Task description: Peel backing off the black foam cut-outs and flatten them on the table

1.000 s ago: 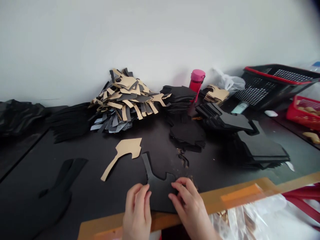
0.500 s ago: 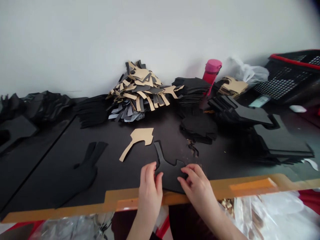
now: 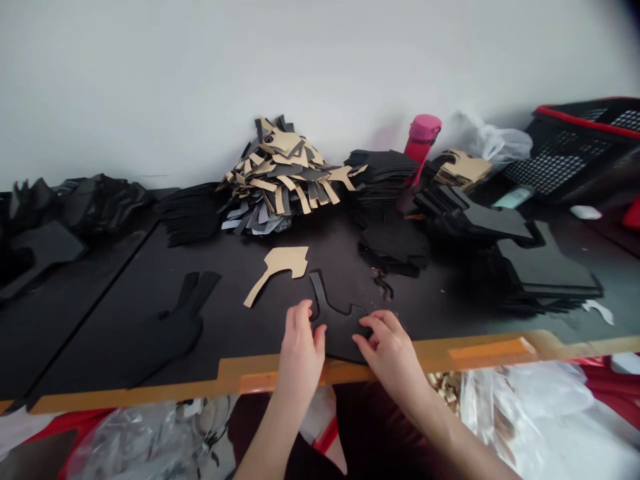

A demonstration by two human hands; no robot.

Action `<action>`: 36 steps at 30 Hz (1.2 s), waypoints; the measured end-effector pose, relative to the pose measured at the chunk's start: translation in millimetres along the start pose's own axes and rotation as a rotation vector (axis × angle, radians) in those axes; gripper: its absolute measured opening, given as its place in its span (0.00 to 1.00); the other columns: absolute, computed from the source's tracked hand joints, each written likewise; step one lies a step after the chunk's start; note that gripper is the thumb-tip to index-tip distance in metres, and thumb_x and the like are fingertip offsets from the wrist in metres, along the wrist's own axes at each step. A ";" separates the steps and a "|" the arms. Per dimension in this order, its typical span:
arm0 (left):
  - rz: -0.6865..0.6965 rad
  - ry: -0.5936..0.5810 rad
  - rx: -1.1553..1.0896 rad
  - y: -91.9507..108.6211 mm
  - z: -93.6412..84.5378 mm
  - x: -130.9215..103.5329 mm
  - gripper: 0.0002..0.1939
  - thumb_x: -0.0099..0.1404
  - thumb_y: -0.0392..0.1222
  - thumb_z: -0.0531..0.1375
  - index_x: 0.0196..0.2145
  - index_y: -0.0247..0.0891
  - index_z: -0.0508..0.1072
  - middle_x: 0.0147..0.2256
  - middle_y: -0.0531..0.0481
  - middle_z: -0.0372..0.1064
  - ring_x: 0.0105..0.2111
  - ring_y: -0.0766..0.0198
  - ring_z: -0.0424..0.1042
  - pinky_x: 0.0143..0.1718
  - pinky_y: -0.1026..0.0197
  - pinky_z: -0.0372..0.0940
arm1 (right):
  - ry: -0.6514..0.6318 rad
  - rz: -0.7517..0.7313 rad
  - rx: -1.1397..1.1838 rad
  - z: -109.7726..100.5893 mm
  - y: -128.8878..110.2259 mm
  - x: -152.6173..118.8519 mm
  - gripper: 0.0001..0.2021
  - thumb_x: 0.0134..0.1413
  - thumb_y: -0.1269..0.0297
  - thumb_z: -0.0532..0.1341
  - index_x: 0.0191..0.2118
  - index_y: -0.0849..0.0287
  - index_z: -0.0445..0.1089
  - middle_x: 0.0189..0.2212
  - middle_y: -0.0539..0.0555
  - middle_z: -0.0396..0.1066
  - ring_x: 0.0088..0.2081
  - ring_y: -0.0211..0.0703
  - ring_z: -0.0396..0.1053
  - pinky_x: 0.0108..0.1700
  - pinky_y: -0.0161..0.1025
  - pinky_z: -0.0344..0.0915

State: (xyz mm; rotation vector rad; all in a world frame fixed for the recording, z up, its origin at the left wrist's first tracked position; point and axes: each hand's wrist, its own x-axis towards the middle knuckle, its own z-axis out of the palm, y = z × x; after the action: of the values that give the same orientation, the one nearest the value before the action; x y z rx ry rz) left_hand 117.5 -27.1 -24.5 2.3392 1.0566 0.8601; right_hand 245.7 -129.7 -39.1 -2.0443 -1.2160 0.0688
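Observation:
A black flat cut-out piece (image 3: 341, 333) with a narrow arm lies at the table's front edge between my hands. My left hand (image 3: 303, 337) grips its left side, thumb on top and fingers at the edge. Thumb and fingertips of my right hand (image 3: 386, 341) pinch its right edge near a notch. A second layer seems to lie under the piece, showing as a thin rim. Just beyond it rests a tan cut-out (image 3: 285, 261) of similar shape. Left of my hands, other black cut-outs (image 3: 183, 327) overlap on the table.
A heap of tan and black cut-outs (image 3: 285, 167) stands against the wall. Stacked black pieces (image 3: 550, 260) lie to the right, below a pink bottle (image 3: 423, 137) and a black basket (image 3: 565, 153). Orange tape (image 3: 490, 351) lines the front edge; plastic bags (image 3: 540, 413) sit below.
The camera view has shifted slightly, so the table sits a little higher in the picture. Both hands keep nearly the same hold on the black piece.

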 end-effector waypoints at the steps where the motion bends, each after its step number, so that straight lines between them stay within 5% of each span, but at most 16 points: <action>1: 0.001 -0.008 0.006 0.1 -0.1 0.5 0.18 0.60 0.29 0.53 0.48 0.36 0.58 0.39 0.45 0.60 0.39 0.62 0.68 0.37 0.61 0.66 | -0.002 0.000 -0.004 0.0 -0.1 0.1 0.09 0.53 0.67 0.56 0.37 0.65 0.69 0.38 0.60 0.64 0.24 0.35 0.65 0.33 0.37 0.68; 14: -0.091 -0.261 0.367 17.7 -11.6 13.5 0.17 0.60 0.33 0.56 0.47 0.35 0.59 0.43 0.43 0.60 0.30 0.62 0.72 0.25 0.62 0.64 | -0.190 -0.014 -0.373 -17.0 -7.8 10.7 0.08 0.50 0.62 0.62 0.36 0.59 0.67 0.37 0.55 0.60 0.24 0.37 0.63 0.23 0.36 0.60; 21: -0.093 -0.394 0.541 24.0 -13.2 19.0 0.07 0.64 0.34 0.52 0.40 0.35 0.63 0.42 0.44 0.60 0.30 0.61 0.72 0.25 0.62 0.63 | -0.133 -0.244 -0.234 -10.7 -11.4 43.4 0.09 0.50 0.69 0.62 0.40 0.58 0.71 0.39 0.58 0.63 0.42 0.48 0.61 0.44 0.45 0.62; 28: -0.102 -0.405 0.596 24.6 -8.9 16.6 0.10 0.63 0.30 0.50 0.41 0.34 0.67 0.40 0.43 0.62 0.31 0.61 0.71 0.27 0.62 0.63 | -0.305 0.055 -0.032 24.5 -30.0 103.3 0.07 0.44 0.61 0.66 0.31 0.56 0.74 0.41 0.56 0.64 0.46 0.52 0.58 0.44 0.46 0.57; 36: -0.136 -0.366 0.553 20.8 -16.1 15.1 0.08 0.63 0.37 0.55 0.41 0.38 0.69 0.40 0.46 0.62 0.36 0.58 0.69 0.30 0.61 0.64 | -0.309 0.209 0.003 30.8 -41.4 106.3 0.05 0.38 0.63 0.68 0.25 0.55 0.73 0.42 0.54 0.64 0.47 0.54 0.57 0.45 0.46 0.55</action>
State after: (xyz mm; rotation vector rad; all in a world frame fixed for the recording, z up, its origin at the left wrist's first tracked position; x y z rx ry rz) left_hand 124.8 -26.2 4.9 2.6720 1.3936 0.0701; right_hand 261.4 -18.3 -2.8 -2.2087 -1.1742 0.5019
